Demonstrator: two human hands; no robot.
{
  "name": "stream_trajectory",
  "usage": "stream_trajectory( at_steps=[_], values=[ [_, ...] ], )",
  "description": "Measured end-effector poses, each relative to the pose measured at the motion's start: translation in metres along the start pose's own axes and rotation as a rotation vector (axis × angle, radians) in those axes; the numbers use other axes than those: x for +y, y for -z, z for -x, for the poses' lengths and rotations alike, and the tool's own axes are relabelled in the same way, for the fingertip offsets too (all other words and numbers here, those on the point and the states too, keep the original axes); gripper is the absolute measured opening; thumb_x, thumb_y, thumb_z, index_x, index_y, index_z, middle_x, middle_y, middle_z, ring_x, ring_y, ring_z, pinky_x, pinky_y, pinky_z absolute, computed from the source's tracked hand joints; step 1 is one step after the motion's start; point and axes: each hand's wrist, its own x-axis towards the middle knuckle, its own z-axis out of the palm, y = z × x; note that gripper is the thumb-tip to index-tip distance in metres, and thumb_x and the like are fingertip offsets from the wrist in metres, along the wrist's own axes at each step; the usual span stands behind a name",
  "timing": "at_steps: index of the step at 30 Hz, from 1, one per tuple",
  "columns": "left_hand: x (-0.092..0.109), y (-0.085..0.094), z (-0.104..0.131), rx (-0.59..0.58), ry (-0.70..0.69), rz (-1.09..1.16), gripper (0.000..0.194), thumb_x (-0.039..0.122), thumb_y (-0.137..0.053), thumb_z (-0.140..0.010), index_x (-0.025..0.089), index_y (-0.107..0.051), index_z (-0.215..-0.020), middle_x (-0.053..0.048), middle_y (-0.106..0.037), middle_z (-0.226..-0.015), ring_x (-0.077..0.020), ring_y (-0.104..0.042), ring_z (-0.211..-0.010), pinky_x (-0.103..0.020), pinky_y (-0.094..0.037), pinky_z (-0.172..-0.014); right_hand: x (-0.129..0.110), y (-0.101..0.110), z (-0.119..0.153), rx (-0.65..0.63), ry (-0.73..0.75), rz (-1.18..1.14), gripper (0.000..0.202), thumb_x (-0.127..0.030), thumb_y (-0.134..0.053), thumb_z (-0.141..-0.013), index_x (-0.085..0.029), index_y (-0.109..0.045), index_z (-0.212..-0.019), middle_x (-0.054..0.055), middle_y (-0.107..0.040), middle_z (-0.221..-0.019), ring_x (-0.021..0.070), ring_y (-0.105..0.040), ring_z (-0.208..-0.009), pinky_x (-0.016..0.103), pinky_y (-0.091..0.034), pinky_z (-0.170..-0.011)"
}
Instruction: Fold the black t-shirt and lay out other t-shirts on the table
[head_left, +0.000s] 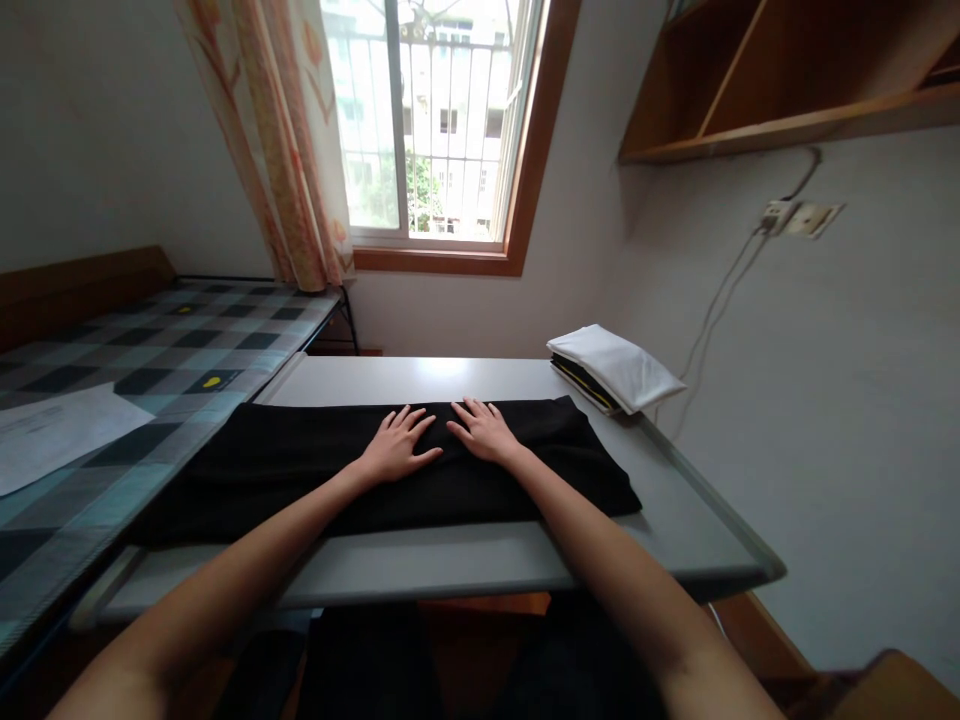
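A long piece of black cloth [300, 455], which looks like a folded garment, lies flat across the white table [480, 560]. Its left end reaches the table's left edge, beside the bed. My left hand [397, 447] rests on the middle of the cloth with its fingers spread. Just to the right, my right hand [484, 430] also lies palm down on it, fingers apart. A small gap of cloth shows between the two hands. Neither hand grips anything.
A folded white bundle [615, 365] with a black layer inside sits at the table's back right corner. To the left is a bed [247, 330] with a checked cover and paper sheets [67, 430]. Wooden shelves [787, 115] hang above a socket [799, 217] with cables.
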Motion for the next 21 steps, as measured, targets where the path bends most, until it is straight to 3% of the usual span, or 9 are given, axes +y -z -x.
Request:
stream_trajectory(
  at_steps=[6,14,17,21],
  values=[
    [-0.005,-0.006,0.004,-0.124,0.044,-0.051,0.074,0.070,-0.036,-0.088,0.028,-0.034,-0.149,-0.006,-0.029,-0.157,-0.0355,-0.020,-0.145,-0.056,-0.016,-0.115,0.040,0.008,0.016,-0.047,-0.105,0.009,0.079,-0.072,-0.012,-0.091,-0.024,-0.030,-0.152,0.011,-0.023,-0.159,0.0263,-0.018,-0.146,0.050,-0.011,-0.117],
    [-0.005,-0.005,0.004,-0.125,0.046,-0.048,0.070,0.067,-0.038,-0.089,0.030,-0.035,-0.149,-0.006,-0.030,-0.157,-0.0336,-0.020,-0.145,-0.055,-0.018,-0.115,0.123,0.019,0.045,0.026,-0.309,0.149,0.075,-0.069,-0.012,-0.093,-0.026,-0.037,-0.149,0.010,-0.033,-0.155,0.0256,-0.025,-0.144,0.049,-0.020,-0.115],
    [-0.008,-0.006,0.004,-0.110,0.057,-0.036,0.066,0.065,-0.037,-0.091,0.030,-0.036,-0.148,-0.005,-0.031,-0.156,-0.0312,-0.021,-0.145,-0.053,-0.019,-0.115,0.134,0.018,0.045,0.058,-0.302,0.177,0.071,-0.066,-0.015,-0.094,-0.026,-0.042,-0.146,0.010,-0.038,-0.152,0.0260,-0.031,-0.142,0.048,-0.024,-0.113],
    [-0.023,-0.002,0.009,-0.109,0.120,-0.039,0.064,0.062,-0.029,-0.094,0.028,-0.037,-0.148,-0.006,-0.030,-0.156,-0.0279,-0.022,-0.146,-0.051,-0.019,-0.116,0.130,0.022,0.050,0.096,-0.248,0.169,0.067,-0.059,-0.016,-0.097,-0.021,-0.048,-0.142,0.012,-0.042,-0.150,0.0254,-0.035,-0.140,0.046,-0.026,-0.113]
  ],
)
